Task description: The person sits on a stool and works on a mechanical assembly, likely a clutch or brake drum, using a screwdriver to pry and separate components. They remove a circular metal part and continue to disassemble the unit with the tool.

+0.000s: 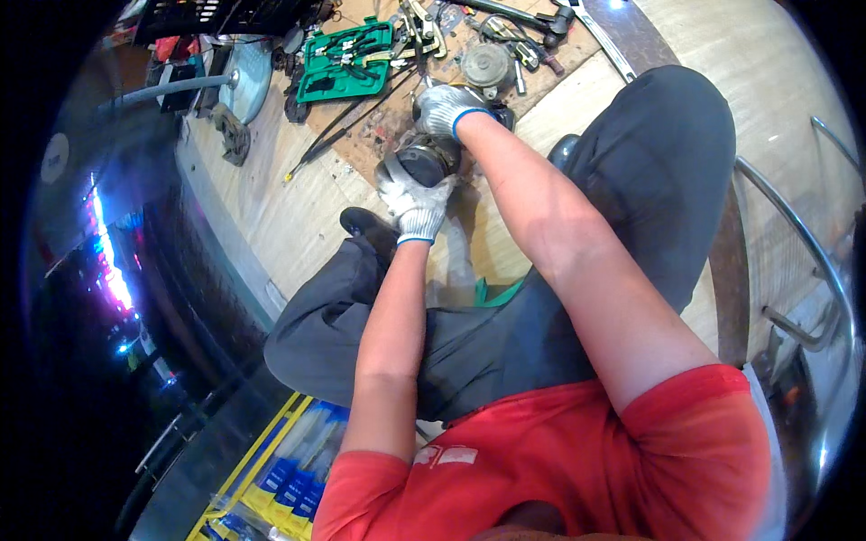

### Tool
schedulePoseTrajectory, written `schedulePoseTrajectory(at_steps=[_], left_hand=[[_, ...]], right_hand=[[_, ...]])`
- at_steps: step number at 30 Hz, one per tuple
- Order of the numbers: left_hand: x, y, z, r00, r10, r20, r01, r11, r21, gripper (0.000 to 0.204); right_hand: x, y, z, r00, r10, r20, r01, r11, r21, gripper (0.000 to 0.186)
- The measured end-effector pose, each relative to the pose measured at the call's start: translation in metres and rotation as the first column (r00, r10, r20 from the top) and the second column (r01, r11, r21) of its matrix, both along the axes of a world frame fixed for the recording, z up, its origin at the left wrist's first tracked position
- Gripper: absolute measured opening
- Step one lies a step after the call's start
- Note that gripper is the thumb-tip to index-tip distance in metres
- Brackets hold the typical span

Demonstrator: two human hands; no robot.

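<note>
Two hands are present, both in white knit gloves, set apart from each other with the right one farther from the body. The left hand [413, 197] is clamped on the near left side of a black cylindrical part [421, 166], its fingers wrapped along the curved edge. This part sits low in front of the seated person, between the feet and at the near edge of a brown floor sheet [363, 150]. The right hand [446, 108] is bent over a dark rounded component [474, 96] just beyond the cylinder. The glove covers most of that component; whether the fingers are closed on it, and whether it joins the cylinder, cannot be told.

Beyond the hands, an open green tool case [354, 88] lies on the sheet with hand tools in and across it. To its right rests a round grey metal cover [485, 67], near assorted loose metal tools. A thin dark rod [332, 138] with a yellow end slants across the sheet's left edge onto the pale floor [262, 194]. Farther left, a crumpled grey-green rag [232, 135] lies near a glass panel [247, 83].
</note>
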State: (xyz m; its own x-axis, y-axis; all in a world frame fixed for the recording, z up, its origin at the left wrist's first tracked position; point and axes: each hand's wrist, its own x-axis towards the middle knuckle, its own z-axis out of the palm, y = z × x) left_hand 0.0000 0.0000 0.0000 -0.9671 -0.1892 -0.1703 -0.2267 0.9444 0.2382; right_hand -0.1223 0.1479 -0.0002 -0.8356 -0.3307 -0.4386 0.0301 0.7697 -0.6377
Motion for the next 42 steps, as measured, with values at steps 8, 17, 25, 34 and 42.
schedulePoseTrajectory(at_steps=[8, 17, 25, 34, 42], left_hand=[[0.0, -0.012, -0.011, 0.998, -0.049, -0.048, 0.049, 0.999, 0.01, 0.13], [0.011, -0.035, -0.021, 0.986, -0.108, -0.13, 0.129, 0.979, 0.161, 0.141], [-0.004, -0.044, -0.016, 0.987, -0.123, -0.105, 0.135, 0.983, 0.121, 0.138], [-0.043, -0.06, -0.002, 0.985, -0.164, 0.048, 0.151, 0.967, 0.204, 0.135], [-0.056, -0.07, -0.003, 0.984, -0.106, 0.143, 0.062, 0.956, 0.285, 0.118]], right_hand=[[-0.005, -0.01, 0.005, 0.994, 0.047, -0.102, -0.046, 0.999, 0.014, 0.032], [-0.002, -0.034, -0.017, 0.993, 0.092, -0.072, -0.094, 0.995, -0.025, 0.036], [-0.011, -0.006, -0.019, 0.994, 0.054, -0.091, -0.058, 0.997, -0.046, 0.041], [-0.003, 0.002, -0.036, 0.991, -0.058, -0.117, 0.058, 0.998, -0.002, 0.041], [0.026, 0.006, -0.009, 0.996, -0.083, 0.01, 0.082, 0.994, 0.075, 0.04]])
